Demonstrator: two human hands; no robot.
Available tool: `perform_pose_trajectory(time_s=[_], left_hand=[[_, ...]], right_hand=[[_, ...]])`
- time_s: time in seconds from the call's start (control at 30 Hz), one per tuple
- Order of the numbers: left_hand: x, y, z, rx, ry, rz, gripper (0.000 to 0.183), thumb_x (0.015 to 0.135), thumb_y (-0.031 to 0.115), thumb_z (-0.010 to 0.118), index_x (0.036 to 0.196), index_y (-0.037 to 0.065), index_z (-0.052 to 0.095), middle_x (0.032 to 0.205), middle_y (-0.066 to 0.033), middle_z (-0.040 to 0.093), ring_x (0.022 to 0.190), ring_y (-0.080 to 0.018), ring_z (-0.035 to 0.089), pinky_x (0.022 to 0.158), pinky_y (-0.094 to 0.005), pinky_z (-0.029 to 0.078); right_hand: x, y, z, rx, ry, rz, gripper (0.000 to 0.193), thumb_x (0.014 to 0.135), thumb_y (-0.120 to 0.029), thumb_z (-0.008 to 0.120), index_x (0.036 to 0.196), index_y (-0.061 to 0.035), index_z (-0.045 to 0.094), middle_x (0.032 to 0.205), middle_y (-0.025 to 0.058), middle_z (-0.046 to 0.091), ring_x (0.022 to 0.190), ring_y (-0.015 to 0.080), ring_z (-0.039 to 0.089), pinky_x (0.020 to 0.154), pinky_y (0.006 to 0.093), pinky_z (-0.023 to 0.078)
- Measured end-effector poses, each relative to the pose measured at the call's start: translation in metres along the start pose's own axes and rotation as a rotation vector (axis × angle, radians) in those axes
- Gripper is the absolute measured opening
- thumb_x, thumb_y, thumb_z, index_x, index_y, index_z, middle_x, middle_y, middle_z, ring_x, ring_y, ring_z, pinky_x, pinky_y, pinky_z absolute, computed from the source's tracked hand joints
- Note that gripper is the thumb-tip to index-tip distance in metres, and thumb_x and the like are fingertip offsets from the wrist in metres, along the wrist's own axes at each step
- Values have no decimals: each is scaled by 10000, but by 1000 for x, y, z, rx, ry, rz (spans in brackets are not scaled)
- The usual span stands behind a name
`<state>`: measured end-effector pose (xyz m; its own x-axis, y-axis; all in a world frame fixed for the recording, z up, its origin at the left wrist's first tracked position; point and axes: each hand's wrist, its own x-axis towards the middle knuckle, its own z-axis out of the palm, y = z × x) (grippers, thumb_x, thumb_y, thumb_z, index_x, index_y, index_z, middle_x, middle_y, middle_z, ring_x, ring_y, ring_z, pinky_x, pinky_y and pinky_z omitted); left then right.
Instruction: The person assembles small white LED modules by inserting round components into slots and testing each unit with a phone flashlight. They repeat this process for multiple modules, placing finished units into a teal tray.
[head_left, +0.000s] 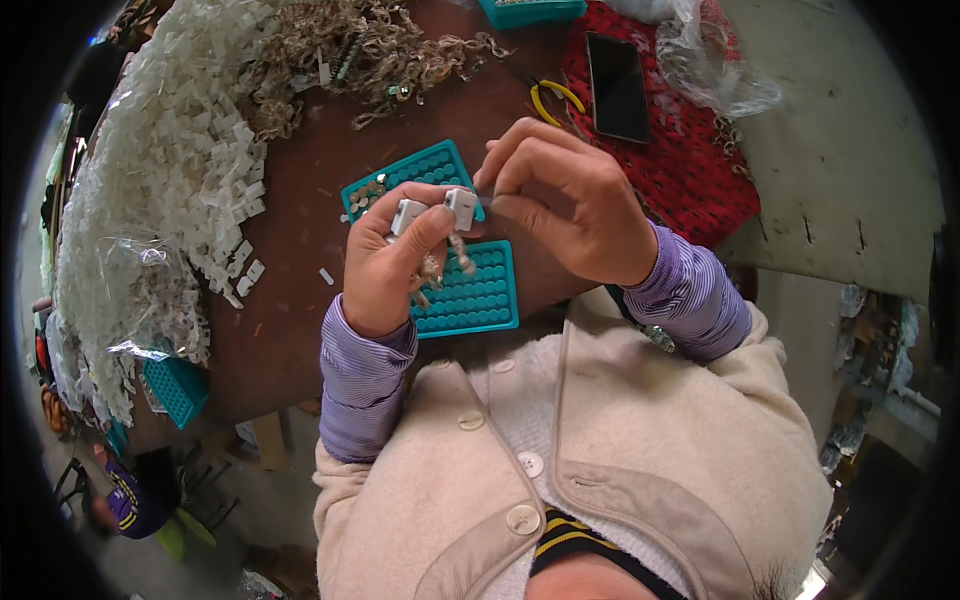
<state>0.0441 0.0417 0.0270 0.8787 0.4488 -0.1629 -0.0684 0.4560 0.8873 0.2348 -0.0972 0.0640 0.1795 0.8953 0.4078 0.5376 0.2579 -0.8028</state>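
Note:
My left hand (385, 265) holds two small white plastic blocks (461, 206) side by side between thumb and fingers. Beige twisted cord (461, 254) hangs from them below the thumb. Close by on the right, my right hand (580, 205) is raised with thumb and index finger drawn together; a faint pale sliver shows by their tips, too small to name. Beneath the hands lie two teal trays with round pockets, the nearer tray (513, 290) and the farther tray (440, 150). Small round metal pieces (366, 192) lie at the farther tray's left end.
A large heap of white plastic pieces (175, 130) covers the left side. Tangled beige cords (375, 50) lie at the back. Yellow-handled pliers (545, 105), a dark phone (618, 88) and clear plastic wrap (705, 60) rest around a red patterned cloth (690, 190). Another person (135, 500) is at lower left.

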Motion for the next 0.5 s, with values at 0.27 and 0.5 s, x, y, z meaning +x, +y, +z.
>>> perform_pose_trajectory(time_s=[0.27,0.5], left_hand=[[1,-8,11,75,-35,-24,211,1043,160,703,1198,17,707,937,-73,778,704,-21,612,607,-178,456],[-10,-9,15,23,-63,-83,185,1037,193,722,1118,29,696,871,-67,747,688,-39,623,515,-177,401]], right_hand=[[-11,3,0,11,9,-48,140,835,77,736,854,23,608,998,137,643,871,297,696,728,377,554],[-21,-3,9,96,38,-24,149,844,56,772,855,33,625,975,127,632,875,262,680,741,370,549]])
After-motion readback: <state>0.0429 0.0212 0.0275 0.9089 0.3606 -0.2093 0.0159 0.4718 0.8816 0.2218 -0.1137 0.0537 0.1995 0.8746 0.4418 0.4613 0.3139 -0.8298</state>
